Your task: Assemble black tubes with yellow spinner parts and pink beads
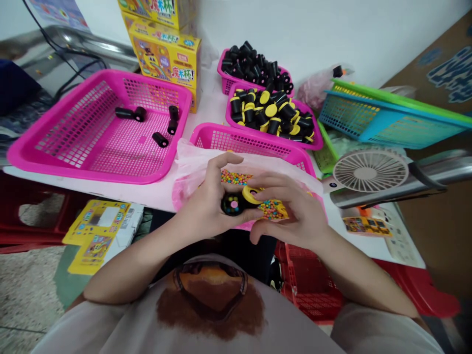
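Observation:
My left hand (208, 201) is closed around a small black cup (227, 210). Its open mouth faces up, showing colourful beads and a pink centre. Against the cup's right side, my right hand (295, 209) grips a yellow lid (250, 195) with its fingertips. Part of the lid is hidden by those fingers, and I cannot tell whether it is joined to a black cup of its own. Beneath both hands, many small multicoloured balls (272, 210) lie in a pale plastic bag (191, 160) lining a pink basket (217, 137).
On the left, a wide pink basket (147, 173) holds several black cups (160, 139). Behind my hands are baskets of yellow-lidded black cups (273, 110) and plain black ones (254, 64). Yellow boxes (165, 59) are stacked at the back; a small fan (370, 171) stands right.

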Demonstrator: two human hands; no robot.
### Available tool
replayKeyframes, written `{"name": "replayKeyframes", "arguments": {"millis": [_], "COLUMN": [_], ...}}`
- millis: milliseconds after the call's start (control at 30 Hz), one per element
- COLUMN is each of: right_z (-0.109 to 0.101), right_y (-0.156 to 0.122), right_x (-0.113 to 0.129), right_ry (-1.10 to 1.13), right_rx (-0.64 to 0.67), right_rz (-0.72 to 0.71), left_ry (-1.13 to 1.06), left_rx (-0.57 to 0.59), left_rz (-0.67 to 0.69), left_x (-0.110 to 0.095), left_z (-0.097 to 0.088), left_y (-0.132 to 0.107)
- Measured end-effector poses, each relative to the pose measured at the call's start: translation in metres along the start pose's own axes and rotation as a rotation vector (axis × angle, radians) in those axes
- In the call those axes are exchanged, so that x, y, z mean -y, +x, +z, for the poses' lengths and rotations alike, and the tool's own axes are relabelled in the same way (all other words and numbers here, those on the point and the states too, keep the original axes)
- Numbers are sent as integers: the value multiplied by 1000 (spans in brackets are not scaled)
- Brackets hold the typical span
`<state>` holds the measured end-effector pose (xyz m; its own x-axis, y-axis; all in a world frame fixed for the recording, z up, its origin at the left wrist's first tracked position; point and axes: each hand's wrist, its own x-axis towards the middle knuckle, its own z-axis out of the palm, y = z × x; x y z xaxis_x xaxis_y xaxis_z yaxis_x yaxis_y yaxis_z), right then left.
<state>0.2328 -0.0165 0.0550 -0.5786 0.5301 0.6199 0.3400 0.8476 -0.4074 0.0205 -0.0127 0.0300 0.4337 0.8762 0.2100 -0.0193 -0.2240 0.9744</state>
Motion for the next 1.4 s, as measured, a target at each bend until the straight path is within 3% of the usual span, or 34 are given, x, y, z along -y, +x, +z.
{"name": "replayKeyframes", "arguments": {"millis": [300, 400, 567, 667, 767, 867, 967, 1033, 1167, 1300, 1400], "right_z": [2, 3, -3, -15, -21, -11, 5, 13, 22, 9, -26], "right_y": [-9, -12, -7, 2, 8, 8, 6, 5, 5, 15, 36], "right_x": [3, -1, -5, -9, -14, -19, -19, -16, -10, -20, -49], "right_ry": [-424, -440, -282, -78, 210, 595, 998, 1183, 1243, 1039, 695], "right_rx": [85, 78, 96, 135, 84, -18, 83, 162, 143, 169, -112], "right_rz": [-212, -280, -209, -58, 267, 634, 1005, 1136, 1130, 977, 832], "left_ry": [32, 24, 10, 0, 40, 161, 257, 288, 193, 94, 87], "left_rx": [-70, -69, -58, -57, -24, -34, -52, -38, 23, 30, -116], "left_rz": [-33, -23, -41, -44, -16, 89, 242, 292, 233, 154, 93], "left_x": [-2, 0, 3, 3, 4, 5, 8, 11, 18, 19, 19], "left_z": [6, 11, 12, 9, 6, 3, -1, -3, -6, -11, -15], "left_y": [-1, -3, -3, -2, -2, -3, -3, -4, -4, -3, -3]}}
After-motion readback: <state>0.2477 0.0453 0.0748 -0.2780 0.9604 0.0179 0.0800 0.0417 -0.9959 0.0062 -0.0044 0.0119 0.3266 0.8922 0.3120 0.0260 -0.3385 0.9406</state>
